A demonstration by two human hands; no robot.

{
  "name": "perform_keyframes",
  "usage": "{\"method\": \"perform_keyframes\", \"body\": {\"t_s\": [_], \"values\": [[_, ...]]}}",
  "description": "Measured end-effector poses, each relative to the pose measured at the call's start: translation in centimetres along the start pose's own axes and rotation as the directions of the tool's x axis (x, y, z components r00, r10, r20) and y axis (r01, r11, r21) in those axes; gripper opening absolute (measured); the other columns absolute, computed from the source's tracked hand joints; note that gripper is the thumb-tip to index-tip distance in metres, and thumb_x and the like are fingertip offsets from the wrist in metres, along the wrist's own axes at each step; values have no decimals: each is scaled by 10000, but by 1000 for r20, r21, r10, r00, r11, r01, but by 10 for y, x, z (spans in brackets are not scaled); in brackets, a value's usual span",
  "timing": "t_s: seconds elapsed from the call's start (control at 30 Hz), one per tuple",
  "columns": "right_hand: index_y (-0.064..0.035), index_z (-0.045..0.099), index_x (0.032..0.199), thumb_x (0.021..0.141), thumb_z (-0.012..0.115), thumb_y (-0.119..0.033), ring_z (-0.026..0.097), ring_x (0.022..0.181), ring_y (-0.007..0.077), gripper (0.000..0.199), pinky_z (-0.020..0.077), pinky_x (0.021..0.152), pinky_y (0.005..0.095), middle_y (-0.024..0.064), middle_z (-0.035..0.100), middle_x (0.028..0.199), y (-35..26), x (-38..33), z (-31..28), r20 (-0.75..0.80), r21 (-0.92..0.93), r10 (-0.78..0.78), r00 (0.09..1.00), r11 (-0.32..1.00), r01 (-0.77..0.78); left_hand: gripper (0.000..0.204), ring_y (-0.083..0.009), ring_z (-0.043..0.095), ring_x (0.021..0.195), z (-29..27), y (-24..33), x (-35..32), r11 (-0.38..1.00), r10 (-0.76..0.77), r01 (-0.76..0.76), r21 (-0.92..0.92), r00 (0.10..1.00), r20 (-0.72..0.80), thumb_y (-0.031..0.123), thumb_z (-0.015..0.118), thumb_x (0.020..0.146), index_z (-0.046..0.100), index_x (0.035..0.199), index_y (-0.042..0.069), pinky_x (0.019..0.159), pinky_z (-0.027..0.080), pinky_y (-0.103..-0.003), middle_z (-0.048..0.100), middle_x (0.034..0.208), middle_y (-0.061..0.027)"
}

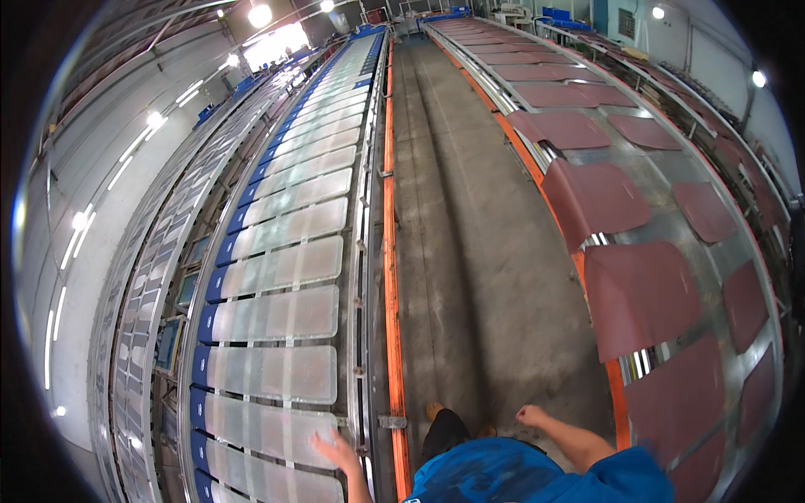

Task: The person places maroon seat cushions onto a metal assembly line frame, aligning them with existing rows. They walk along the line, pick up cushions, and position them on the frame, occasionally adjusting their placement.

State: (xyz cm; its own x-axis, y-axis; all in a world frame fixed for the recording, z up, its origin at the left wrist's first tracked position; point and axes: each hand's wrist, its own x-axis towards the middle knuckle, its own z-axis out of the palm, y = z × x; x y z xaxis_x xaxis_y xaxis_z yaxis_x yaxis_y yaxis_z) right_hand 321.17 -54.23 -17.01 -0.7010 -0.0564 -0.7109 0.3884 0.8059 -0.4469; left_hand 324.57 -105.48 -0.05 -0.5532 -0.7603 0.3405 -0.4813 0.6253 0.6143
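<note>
My left hand is open, its fingers spread over the right end of a translucent pale panel with a dark blue end strip. Whether the fingertips touch the panel, I cannot tell. Several like panels lie side by side along the long left table. Over the aisle, my right hand hangs in front of my body with its fingers curled in, and nothing shows in it. The closest things on that side are the maroon sheets on the right table, apart from the hand.
A grey concrete aisle runs between the two long tables. Orange rails edge it on the left and right. Some maroon sheets curl over the right table's edge. Another long rack stands at the far left, beside a pale wall.
</note>
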Motion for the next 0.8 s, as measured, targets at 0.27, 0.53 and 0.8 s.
{"method": "perform_keyframes", "body": {"t_s": [0.27,0.53,0.8], "values": [[-110,730,1084,832,657,-344,658,1003,325,352,503,905,403,151,703,1091,-28,70,-8,88,207,-55,995,978,35,443,-315,611,1116,180,189,21,933,345,-21,-359,328,879,405,489,998,633,1199,37,956,459,-386,662,1163,-179],[-58,697,1070,867,644,-313,691,771,223,330,536,711,358,113,729,917,2,145,-117,-206,362,273,940,913,-186,452,-268,664,957,333,85,4,980,-69,-192,51,-90,993,400,512,980,632,1213,31,848,504,-378,698,1042,-143],[-103,742,941,848,681,-352,686,831,215,273,529,785,349,72,734,915,-92,217,-198,-436,567,349,829,822,-48,374,-207,657,772,468,166,114,945,-30,-323,-53,-247,969,341,561,949,670,1132,33,639,505,-345,699,866,-100]]}}
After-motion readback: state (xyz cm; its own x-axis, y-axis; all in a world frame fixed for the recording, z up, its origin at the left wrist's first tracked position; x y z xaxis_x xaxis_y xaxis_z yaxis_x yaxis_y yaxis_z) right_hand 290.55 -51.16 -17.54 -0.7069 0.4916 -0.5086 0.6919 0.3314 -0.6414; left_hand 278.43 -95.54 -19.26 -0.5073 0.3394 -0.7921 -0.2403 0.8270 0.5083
